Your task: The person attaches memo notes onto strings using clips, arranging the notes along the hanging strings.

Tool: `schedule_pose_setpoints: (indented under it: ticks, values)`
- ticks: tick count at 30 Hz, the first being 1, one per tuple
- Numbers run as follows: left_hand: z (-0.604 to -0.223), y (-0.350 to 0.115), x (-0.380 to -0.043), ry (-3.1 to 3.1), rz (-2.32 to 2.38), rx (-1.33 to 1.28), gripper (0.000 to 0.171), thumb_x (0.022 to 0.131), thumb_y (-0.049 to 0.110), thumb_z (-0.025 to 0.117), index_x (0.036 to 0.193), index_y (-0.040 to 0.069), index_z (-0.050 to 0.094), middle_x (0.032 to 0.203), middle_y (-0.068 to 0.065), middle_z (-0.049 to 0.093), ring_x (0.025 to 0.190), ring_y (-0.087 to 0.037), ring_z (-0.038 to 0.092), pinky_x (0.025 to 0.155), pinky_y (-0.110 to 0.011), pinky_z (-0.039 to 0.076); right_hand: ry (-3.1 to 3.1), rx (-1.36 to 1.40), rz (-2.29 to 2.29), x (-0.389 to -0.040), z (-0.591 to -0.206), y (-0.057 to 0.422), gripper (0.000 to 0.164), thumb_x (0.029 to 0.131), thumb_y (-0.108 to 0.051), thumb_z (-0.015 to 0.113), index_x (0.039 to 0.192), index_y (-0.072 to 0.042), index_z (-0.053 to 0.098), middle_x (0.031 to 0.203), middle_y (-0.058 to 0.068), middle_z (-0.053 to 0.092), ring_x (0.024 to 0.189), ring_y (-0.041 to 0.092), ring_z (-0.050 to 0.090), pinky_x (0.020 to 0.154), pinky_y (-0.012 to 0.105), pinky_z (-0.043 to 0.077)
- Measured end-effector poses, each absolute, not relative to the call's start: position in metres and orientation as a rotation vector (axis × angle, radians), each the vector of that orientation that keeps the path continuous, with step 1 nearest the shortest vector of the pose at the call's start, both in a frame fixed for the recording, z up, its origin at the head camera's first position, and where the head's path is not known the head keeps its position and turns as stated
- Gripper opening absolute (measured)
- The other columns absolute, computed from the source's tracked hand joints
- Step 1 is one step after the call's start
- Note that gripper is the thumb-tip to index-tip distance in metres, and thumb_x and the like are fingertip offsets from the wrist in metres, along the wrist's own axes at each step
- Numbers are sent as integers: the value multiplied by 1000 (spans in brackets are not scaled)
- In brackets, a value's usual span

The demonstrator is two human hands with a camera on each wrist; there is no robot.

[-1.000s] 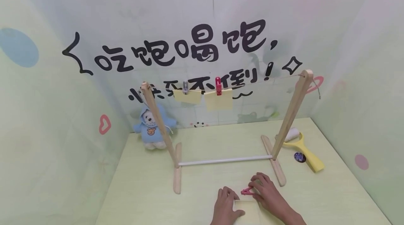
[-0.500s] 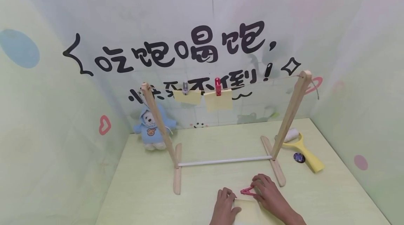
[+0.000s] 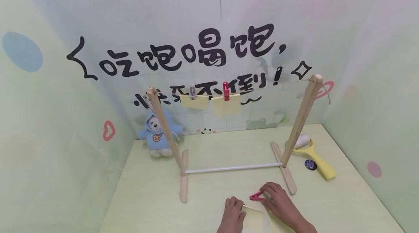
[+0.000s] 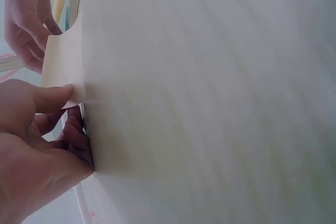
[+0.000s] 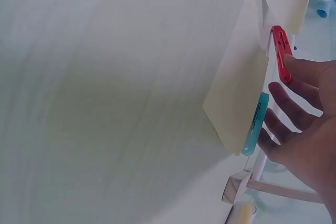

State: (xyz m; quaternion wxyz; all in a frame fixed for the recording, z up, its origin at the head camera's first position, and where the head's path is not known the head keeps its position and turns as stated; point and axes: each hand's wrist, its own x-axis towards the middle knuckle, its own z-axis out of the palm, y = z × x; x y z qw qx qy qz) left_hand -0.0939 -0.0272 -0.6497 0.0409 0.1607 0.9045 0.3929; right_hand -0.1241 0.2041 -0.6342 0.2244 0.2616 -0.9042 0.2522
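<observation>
Pinching one pale-yellow paper sheet [image 3: 254, 219] in left hand [image 3: 231, 214], one red plastic clothespin [image 5: 281, 48] in right hand [image 3: 280, 204]. Can count two hanging yellow paper notes [image 3: 226, 108].

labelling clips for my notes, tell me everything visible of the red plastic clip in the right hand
The slim red plastic clip has narrow slots along one side. In the head view it forms a V, its spread handles pinched by the right hand, its narrow end pointing toward the left hand. It is apart from the pale yellow paper sheet that hand holds.
</observation>
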Motion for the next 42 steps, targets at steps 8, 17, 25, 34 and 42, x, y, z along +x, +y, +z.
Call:
schedule_pose_setpoints:
  ticks: [8,17,25,34,42]
  values:
    - [-638,-31,-91,2676,1408,502,11,100,8,78,105,4,69,82,7,54,78,1,41,70,-21,42,-2459,725,1015,-121,-639,210,42,82,0,91,120,-7,75,107,-6,77,102,18,73,87,30,60]
    - [-640,-23,-91,2572,1469,418,11,100,12,79,95,2,75,74,5,61,69,4,43,64,-20,42,-2448,682,1151,-114,-620,211,39,84,2,88,121,-1,75,101,-4,75,99,12,72,82,31,60]
    - [-641,-23,-87,2581,1564,413,11,104,4,72,93,5,72,76,7,59,73,5,44,66,-20,43,-2318,686,1226,-123,-602,210,39,74,7,91,106,-7,73,111,5,68,109,10,64,93,15,51]
    - [-631,-30,-116,2705,1755,611,23,110,17,66,90,10,71,83,12,59,78,5,53,64,-23,50,-2218,812,1286,-147,-488,213,39,76,12,88,106,-11,77,129,9,60,135,3,51,113,8,33]
    - [-503,-31,-151,2552,1866,485,23,108,15,70,92,1,78,76,-7,61,69,0,47,62,-18,41,-2166,976,1307,-162,-380,209,38,80,20,82,107,-7,78,135,1,57,140,6,51,119,17,34]
